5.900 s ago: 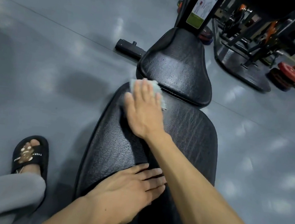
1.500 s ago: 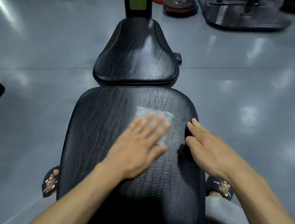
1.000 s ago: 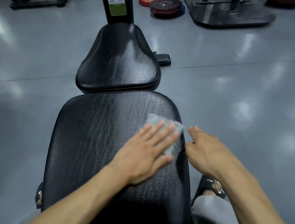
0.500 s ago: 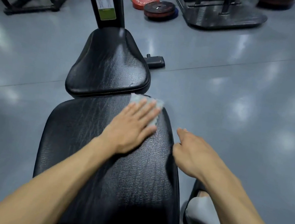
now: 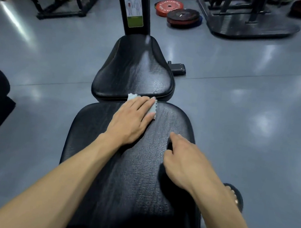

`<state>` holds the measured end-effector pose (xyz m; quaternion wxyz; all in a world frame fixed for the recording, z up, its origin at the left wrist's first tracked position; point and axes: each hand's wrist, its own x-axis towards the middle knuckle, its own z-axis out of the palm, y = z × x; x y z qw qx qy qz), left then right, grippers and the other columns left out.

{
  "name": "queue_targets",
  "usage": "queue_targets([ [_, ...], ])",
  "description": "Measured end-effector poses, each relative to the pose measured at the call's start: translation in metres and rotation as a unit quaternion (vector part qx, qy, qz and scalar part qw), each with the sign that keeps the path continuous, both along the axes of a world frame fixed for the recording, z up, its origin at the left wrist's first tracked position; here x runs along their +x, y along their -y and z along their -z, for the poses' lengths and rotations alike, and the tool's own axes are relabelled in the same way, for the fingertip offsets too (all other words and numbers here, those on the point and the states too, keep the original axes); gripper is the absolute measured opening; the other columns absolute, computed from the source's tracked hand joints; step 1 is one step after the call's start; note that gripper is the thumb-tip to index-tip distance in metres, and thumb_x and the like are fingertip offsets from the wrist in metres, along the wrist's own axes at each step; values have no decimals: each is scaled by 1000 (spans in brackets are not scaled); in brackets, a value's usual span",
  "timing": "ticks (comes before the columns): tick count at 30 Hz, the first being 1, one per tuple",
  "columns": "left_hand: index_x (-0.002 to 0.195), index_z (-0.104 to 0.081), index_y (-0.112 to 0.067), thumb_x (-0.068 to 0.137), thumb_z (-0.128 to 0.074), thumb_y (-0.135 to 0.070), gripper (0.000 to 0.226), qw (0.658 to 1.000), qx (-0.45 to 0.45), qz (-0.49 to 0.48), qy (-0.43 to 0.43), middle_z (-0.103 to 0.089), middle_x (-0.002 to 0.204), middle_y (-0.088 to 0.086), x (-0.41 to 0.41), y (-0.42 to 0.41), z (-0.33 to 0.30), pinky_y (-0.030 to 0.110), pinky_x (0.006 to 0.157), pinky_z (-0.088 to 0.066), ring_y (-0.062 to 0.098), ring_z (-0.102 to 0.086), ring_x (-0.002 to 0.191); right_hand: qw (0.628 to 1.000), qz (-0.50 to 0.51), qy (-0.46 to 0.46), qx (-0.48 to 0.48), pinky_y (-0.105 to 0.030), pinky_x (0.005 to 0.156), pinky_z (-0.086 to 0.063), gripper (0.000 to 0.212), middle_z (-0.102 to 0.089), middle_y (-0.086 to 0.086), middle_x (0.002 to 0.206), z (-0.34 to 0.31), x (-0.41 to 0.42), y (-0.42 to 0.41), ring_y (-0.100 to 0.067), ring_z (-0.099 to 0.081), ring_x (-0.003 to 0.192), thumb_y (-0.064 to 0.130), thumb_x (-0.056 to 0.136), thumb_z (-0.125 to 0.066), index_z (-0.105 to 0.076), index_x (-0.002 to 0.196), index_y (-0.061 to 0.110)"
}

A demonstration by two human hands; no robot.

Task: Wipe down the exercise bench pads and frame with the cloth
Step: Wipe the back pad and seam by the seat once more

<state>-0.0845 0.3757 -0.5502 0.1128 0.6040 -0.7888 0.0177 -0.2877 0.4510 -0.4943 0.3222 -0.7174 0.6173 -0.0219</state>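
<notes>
The left hand [image 5: 133,120], fingers flat, has pushed the cloth [image 5: 153,108] up to the long pad's [image 5: 135,177] far edge, touching the seat pad [image 5: 135,70]. The right hand [image 5: 182,160] rests loosely curled, empty. Seat pad likely comes next.

The left hand [image 5: 133,120] hid most of the cloth [image 5: 153,107]; the right hand [image 5: 182,159] was blurred, its fingertips perhaps touching the near pad [image 5: 133,177].

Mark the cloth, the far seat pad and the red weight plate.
cloth [image 5: 153,109], head view, corner showing right of the left hand's fingers.
far seat pad [image 5: 135,70], head view, middle of its top.
red weight plate [image 5: 168,6], head view, its upper face.
</notes>
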Motion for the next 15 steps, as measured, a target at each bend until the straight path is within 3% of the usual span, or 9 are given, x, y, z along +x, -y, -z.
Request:
queue_targets([
  [4, 154, -43, -19, 108, -26, -46, 56, 999, -5, -49, -12, -49, 151, -1, 46, -19, -1, 34, 122, -26, 19, -42, 141, 1000, -17, 0, 3, -41, 115, -36, 59, -27, 2, 167, -2, 19, -4, -27, -37, 146, 26, 99, -35, -27, 158, 21],
  [8, 152, -44, -20, 107, -26, -49, 57, 990, 1, -130, -46, -50, 151, 2, 103, -38, 3, 42, 119, -33, 25, -44, 139, 1000, -25, -6, 13, -41, 111, -36, 55, -33, -1, 164, -4, 32, -8, -27, -39, 144, 25, 99, -35, -32, 154, 20],
  [12, 143, -50, -21, 110, -29, -48, 48, 958, 33, -234, -164, -57, 141, 7, 119, -45, 2, 41, 106, -39, 28, -51, 130, 1000, -23, -10, 17, -40, 113, -35, 56, -32, -1, 164, -5, 34, -7, -26, -38, 146, 26, 99, -35, -32, 154, 21],
  [15, 141, -52, -16, 111, -33, -40, 43, 950, 15, -253, -185, -56, 142, 10, 112, -44, 4, 40, 104, -37, 30, -49, 132, 1000, -8, -17, 6, -40, 111, -37, 53, -37, -4, 161, -6, 26, -2, -28, -41, 144, 25, 98, -36, -37, 150, 18],
])
